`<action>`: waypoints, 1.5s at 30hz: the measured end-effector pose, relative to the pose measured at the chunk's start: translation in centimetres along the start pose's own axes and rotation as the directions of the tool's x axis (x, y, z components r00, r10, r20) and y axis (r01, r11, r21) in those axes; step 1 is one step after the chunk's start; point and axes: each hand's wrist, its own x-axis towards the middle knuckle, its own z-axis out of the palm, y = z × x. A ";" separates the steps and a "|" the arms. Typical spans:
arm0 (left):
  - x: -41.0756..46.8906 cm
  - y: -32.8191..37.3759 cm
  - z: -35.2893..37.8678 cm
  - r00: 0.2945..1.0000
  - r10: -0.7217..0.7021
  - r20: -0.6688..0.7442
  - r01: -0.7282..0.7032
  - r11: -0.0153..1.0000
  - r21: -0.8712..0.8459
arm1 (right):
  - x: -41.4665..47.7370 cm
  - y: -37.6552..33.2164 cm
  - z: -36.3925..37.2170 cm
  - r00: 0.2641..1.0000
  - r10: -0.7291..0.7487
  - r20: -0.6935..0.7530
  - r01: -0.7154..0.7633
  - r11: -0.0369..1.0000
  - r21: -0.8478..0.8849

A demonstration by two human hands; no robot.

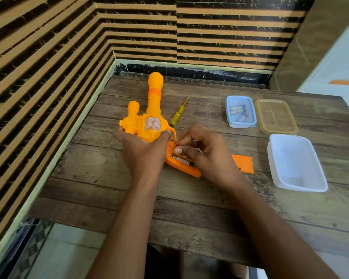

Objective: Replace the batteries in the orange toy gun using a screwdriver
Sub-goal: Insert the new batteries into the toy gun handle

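The orange plastic toy gun point(149, 125) lies flat on the wood-plank table point(189, 208), barrel pointing away from the person. The left hand point(143, 150) grips the gun body, fingers wrapped round it. The right hand point(208, 156), fingers curled, pinches a gold-and-black battery point(182, 159) in the gun's open grip compartment. Right of the grip lies the flat orange cover point(243, 163). Just right of the barrel lies the yellow-handled screwdriver point(177, 114).
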 end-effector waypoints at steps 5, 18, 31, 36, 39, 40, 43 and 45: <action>-0.1 -0.1 0.0 1.000 -0.012 -0.001 0.012 1.000 -0.014 | -0.2 0.2 0.1 0.998 0.056 0.017 -0.056 0.998 0.014; -0.3 0.0 0.1 0.997 -0.068 -0.029 0.067 0.997 -0.045 | 0.1 -0.9 1.0 0.969 0.234 -0.079 -0.214 0.955 0.205; -0.4 0.0 0.2 0.999 -0.035 -0.023 0.034 0.999 -0.037 | 0.6 -1.5 0.8 0.907 0.420 -0.023 -0.387 0.854 0.347; -0.4 -0.1 0.2 0.999 -0.028 -0.020 0.027 0.998 -0.053 | 0.7 -1.7 0.8 0.896 0.443 -0.018 -0.406 0.837 0.367; -0.5 -0.3 0.3 1.000 -0.021 -0.018 0.020 0.999 -0.046 | 0.8 -1.5 0.6 0.885 0.464 -0.025 -0.425 0.829 0.364; -0.6 -0.2 0.3 1.000 -0.023 -0.019 0.022 0.999 -0.043 | 0.8 -1.4 0.6 0.883 0.468 -0.027 -0.428 0.829 0.361; -0.7 0.1 0.3 0.999 -0.030 -0.025 0.029 0.999 -0.035 | 1.0 -1.3 0.5 0.882 0.470 -0.028 -0.430 0.829 0.357; -0.9 0.2 0.3 0.999 -0.027 -0.031 0.026 0.999 -0.028 | 1.0 -1.3 0.5 0.879 0.475 -0.024 -0.434 0.822 0.368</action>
